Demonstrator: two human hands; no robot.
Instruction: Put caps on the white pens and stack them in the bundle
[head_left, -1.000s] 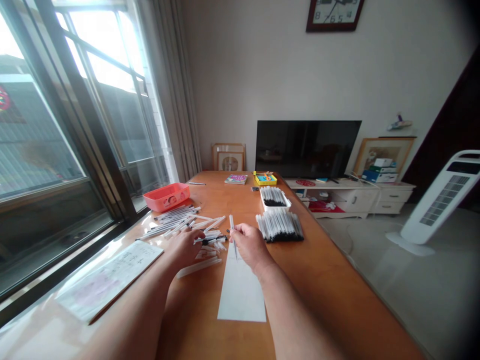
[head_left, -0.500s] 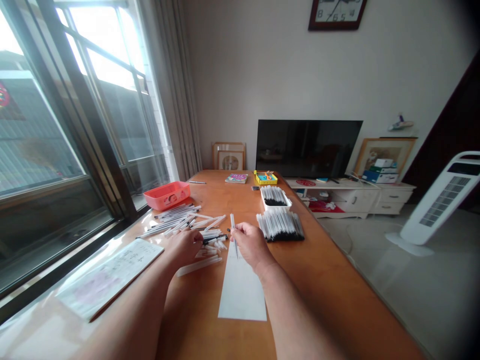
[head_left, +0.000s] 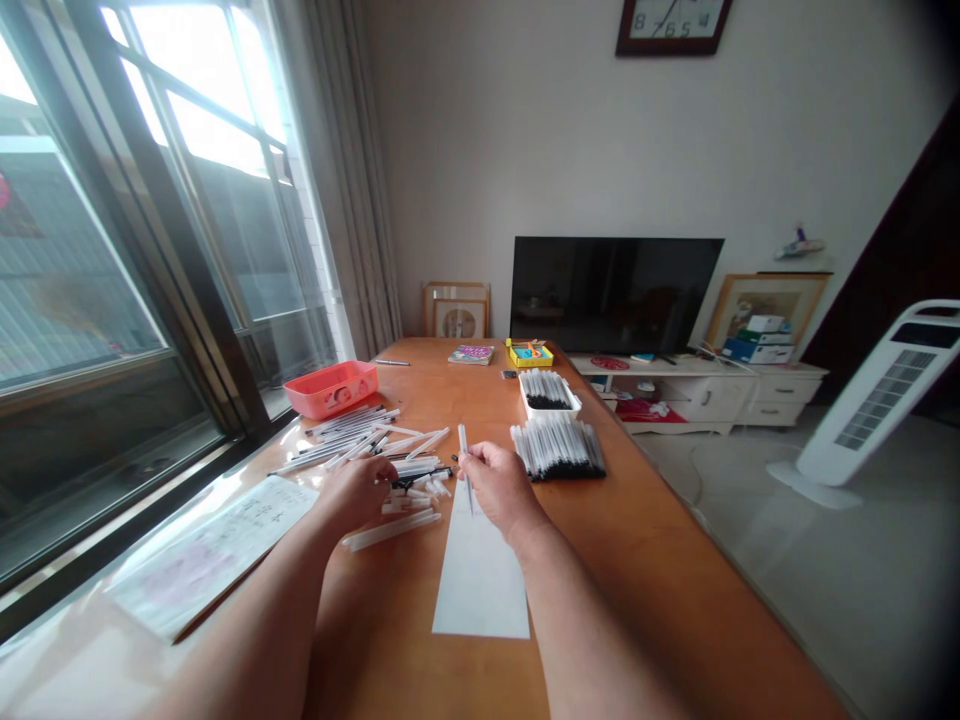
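Note:
My right hand (head_left: 499, 487) grips a slim clear-barrelled pen (head_left: 462, 438), held nearly upright with its point down at the far end of a white paper strip (head_left: 481, 590). Left of it, my left hand (head_left: 360, 490) reaches into a loose heap of pen parts, its fingers bent together; whatever they pinch is hidden. Small clear caps (head_left: 436, 487) and black pieces lie right beside those fingertips. Clear tubes (head_left: 394, 530) rest just in front of the heap, and thin refills or pens (head_left: 349, 428) are spread behind it.
To the right, a row of black-ended pens (head_left: 559, 447) lies before a white container (head_left: 556, 413) holding more. A red plastic basket (head_left: 330, 400) stands at the back left, and a notebook (head_left: 217, 550) lies near the window. Farther back are a booklet (head_left: 471, 354) and a yellow box (head_left: 529, 361).
My left hand has drawn slightly left and back within the pen parts. The right hand keeps its hold on the pen over the paper. The view has shifted a little.

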